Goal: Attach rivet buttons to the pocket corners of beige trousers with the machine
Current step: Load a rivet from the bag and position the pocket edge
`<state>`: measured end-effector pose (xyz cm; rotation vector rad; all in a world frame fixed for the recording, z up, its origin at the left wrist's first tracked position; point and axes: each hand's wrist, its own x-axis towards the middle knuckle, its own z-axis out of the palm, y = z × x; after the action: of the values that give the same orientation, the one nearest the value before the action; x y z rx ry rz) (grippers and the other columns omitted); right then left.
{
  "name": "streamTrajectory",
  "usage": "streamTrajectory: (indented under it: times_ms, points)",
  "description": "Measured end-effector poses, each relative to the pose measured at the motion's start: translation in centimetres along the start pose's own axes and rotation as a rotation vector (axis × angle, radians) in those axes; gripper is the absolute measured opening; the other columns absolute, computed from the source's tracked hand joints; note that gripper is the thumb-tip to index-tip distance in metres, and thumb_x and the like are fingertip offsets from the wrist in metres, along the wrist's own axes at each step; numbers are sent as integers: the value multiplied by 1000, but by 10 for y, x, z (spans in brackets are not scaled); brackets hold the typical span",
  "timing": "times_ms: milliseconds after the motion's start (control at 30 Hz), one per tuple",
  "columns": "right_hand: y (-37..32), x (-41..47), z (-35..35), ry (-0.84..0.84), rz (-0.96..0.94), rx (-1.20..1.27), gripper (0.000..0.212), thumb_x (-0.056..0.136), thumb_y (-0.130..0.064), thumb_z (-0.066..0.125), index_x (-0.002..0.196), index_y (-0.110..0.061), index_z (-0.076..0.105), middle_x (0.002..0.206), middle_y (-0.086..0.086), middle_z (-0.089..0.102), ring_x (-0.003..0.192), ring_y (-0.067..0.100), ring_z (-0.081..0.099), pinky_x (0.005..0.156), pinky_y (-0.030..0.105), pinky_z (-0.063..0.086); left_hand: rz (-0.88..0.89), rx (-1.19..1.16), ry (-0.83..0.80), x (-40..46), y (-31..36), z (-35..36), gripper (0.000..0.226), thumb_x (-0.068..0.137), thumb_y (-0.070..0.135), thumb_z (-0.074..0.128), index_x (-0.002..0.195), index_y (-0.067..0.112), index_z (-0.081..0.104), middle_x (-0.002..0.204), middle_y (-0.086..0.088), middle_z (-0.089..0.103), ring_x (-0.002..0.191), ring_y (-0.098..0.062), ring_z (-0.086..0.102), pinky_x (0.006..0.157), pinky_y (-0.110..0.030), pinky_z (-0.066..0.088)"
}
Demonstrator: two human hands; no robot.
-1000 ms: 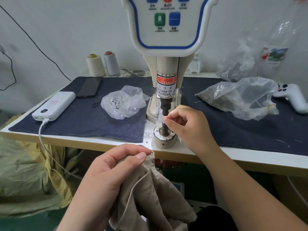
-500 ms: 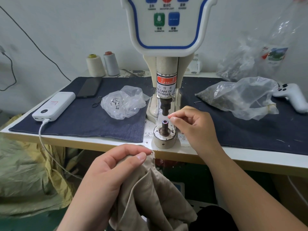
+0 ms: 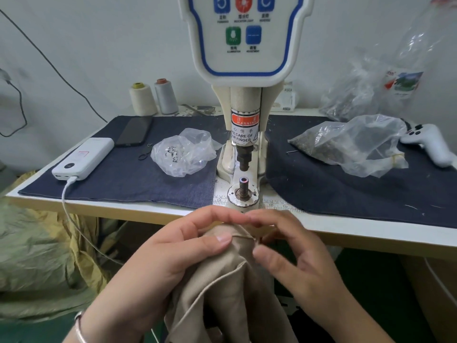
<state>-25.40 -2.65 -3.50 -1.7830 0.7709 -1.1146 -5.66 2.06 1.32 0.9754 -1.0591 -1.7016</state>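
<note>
The beige trousers (image 3: 230,290) hang bunched below the table's front edge. My left hand (image 3: 178,248) grips their top fold, thumb on the cloth and fingers curled over it. My right hand (image 3: 291,253) is beside that fold, its fingers curved and touching the cloth's right edge. The rivet machine (image 3: 244,100) stands straight ahead. Its lower die post (image 3: 243,185) carries a small rivet on top, under the dark punch (image 3: 243,159). Both hands are just in front of the round die base (image 3: 243,198).
A clear bag of small metal parts (image 3: 183,154) lies left of the machine, and a larger bag (image 3: 351,144) lies right. A power bank (image 3: 84,158), a phone (image 3: 134,131), thread cones (image 3: 153,97) and a white controller (image 3: 430,142) sit on denim cloth (image 3: 123,179).
My right hand has left the die post, with a rivet sitting on it, and come down to the trousers. My left hand has lifted the fold nearer to the table's edge.
</note>
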Motion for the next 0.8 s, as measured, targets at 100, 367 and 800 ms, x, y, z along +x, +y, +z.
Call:
streamTrajectory:
  times_ms: [100,367,800]
  points:
    - [-4,-9,-2,-205,169,224,88,66,-65,76,138,-21,50,137,0,56,129,19,52,106,44,41,-27,-60,-74,0,6,5,38,85,15,70,122,9,65,120,-27,67,97,-33,67,87,-38,55]
    - [-18,-9,-46,-512,462,331,40,57,-13,83,93,-2,71,84,12,69,77,20,62,69,27,49,-156,132,-142,4,11,22,39,82,10,72,120,15,67,120,-28,68,103,-35,65,91,-39,53]
    - [-13,-8,-69,-448,565,756,59,65,-15,84,112,14,62,111,27,65,98,33,65,88,38,52,-170,272,-280,8,-1,-7,45,73,3,78,116,-1,68,105,-18,71,95,-28,67,85,-35,53]
